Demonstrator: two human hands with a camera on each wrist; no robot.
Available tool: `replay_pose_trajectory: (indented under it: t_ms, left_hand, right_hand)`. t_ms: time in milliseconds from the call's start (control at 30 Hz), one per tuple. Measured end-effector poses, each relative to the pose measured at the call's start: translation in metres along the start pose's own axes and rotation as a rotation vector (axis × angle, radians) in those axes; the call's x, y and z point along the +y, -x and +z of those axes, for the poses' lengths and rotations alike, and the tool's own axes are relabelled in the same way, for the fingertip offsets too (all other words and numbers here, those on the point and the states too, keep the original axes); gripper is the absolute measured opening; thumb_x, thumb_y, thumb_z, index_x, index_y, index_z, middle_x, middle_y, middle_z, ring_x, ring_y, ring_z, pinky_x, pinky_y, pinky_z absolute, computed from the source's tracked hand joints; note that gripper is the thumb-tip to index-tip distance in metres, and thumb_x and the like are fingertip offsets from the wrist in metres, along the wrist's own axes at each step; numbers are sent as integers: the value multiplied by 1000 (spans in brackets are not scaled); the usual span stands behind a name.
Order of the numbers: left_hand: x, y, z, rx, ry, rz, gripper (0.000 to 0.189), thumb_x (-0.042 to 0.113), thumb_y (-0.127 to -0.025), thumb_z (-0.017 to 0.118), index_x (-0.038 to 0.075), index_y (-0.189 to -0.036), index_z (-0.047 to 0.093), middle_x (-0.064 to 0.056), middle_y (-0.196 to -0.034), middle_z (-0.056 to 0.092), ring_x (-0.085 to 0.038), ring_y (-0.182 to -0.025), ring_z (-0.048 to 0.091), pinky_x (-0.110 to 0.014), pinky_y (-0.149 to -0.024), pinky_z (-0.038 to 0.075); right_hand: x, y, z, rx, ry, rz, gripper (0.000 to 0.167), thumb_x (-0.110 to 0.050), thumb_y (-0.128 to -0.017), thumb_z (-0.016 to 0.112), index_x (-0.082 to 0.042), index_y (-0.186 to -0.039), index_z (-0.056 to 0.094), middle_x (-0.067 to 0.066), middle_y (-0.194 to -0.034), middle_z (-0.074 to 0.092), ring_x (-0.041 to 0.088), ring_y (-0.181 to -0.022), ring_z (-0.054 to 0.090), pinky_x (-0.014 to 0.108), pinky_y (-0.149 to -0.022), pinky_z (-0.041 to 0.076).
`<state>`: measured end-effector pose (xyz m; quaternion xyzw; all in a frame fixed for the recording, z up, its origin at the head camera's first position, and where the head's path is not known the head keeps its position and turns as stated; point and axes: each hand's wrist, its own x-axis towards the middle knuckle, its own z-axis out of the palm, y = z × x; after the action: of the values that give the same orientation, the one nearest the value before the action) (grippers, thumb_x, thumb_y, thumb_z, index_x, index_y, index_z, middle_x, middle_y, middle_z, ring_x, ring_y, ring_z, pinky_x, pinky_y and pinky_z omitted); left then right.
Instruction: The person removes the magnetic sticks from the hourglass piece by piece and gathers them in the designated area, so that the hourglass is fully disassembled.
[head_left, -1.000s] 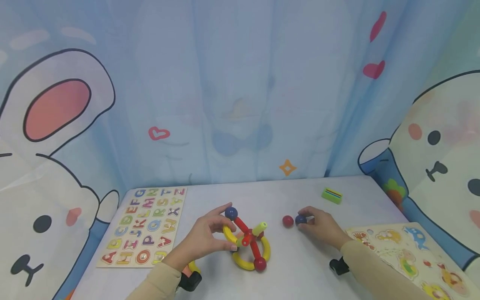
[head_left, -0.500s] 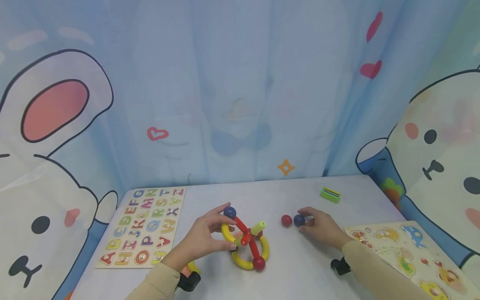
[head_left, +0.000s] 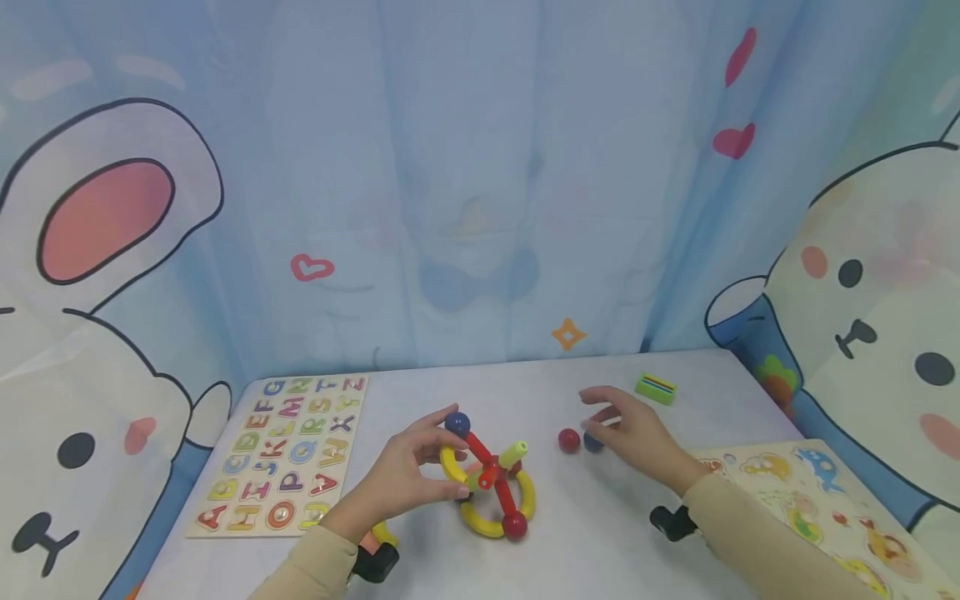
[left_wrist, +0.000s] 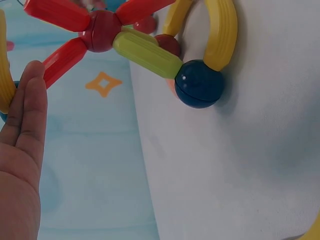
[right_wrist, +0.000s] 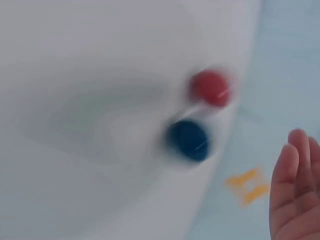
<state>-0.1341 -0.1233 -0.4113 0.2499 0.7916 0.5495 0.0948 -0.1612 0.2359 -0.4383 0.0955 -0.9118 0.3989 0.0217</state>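
Note:
In the head view my left hand [head_left: 401, 471] holds the left side of a magnetic stick-and-ball model, by a yellow curved rod [head_left: 452, 463]. Red rods [head_left: 505, 497] and light green rods spread from a red centre ball [left_wrist: 100, 31]. A blue ball [head_left: 457, 424] and a red ball [head_left: 514, 525] cap two red rods. To the right, a loose red ball [head_left: 569, 441] and a loose blue ball [head_left: 592, 442] lie side by side. My right hand [head_left: 637, 429] hovers just above the loose blue ball, holding nothing, its fingers loosely bent. The right wrist view is blurred.
An alphabet puzzle board [head_left: 288, 450] lies on the left of the white table [head_left: 600, 533]. On the right is an animal puzzle board [head_left: 817, 500]. A green block with stripes [head_left: 656, 388] sits near the back edge. Behind hangs a blue curtain [head_left: 480, 167].
My right hand has let go of the loose blue ball and risen slightly from it. The left hand keeps its hold on the model. The head view has shifted slightly.

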Motion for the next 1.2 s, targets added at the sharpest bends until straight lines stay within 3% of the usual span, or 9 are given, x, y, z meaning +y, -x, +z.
replay_pose_trajectory:
  t_ms: [167,300,367,500,667,800,933,1200]
  left_hand:
    - [-3,0,-1,-8,6,-8,49,18,-77,88,17,-121,69,6,-157,34,-15,-114,63,-34,-99,50]
    - [-3,0,-1,-15,25,-2,53,17,-78,87,17,-127,67,3,-158,33,-13,-111,65,-32,-99,49]
    - [-3,0,0,-19,37,11,54,16,-79,87,16,-128,66,1,-158,33,-13,-111,65,-31,-99,49]
    - [-5,0,0,-25,60,20,55,12,-79,86,14,-130,64,-1,-158,35,-15,-115,63,-31,-100,48]
    - [-6,2,-1,-10,48,5,55,11,-79,85,15,-130,65,0,-156,39,-16,-121,59,-30,-101,46]
    - [-8,3,-2,5,2,-1,53,17,-79,85,19,-129,66,2,-153,43,-15,-122,58,-32,-102,47]
    - [-8,4,-4,14,-32,-25,52,24,-79,86,25,-128,67,6,-146,51,-14,-116,60,-39,-100,49]
    - [-9,8,-6,5,-69,-60,54,28,-79,86,28,-129,65,5,-128,63,-13,-107,63,-52,-98,48]
  right_hand:
    - [-63,-20,21,-157,-130,-119,39,-22,-96,68,-17,-133,58,4,-125,63,22,-105,64,34,-77,59]
    - [-95,-32,39,-279,-188,-232,35,-23,-100,63,-16,-134,59,2,-125,65,22,-113,63,40,-90,55]
    - [-103,-35,46,-336,-221,-241,34,-22,-101,61,-16,-135,59,2,-126,64,23,-116,61,43,-95,53]
    - [-108,-37,56,-424,-262,-207,34,-21,-102,59,-18,-136,58,1,-129,62,24,-119,60,47,-97,51]
    - [-107,-38,62,-470,-336,-161,39,-21,-102,59,-25,-140,56,0,-126,63,24,-115,61,55,-93,51]
    - [-107,-38,66,-495,-393,-141,41,-18,-101,60,-26,-141,55,3,-126,61,25,-110,63,54,-83,56]
    - [-108,-39,69,-486,-397,-143,39,-17,-100,63,-23,-137,58,4,-126,61,24,-106,64,47,-76,60]
    - [-106,-40,72,-430,-354,-173,35,-17,-96,68,-21,-130,60,1,-119,65,23,-106,65,48,-89,56]
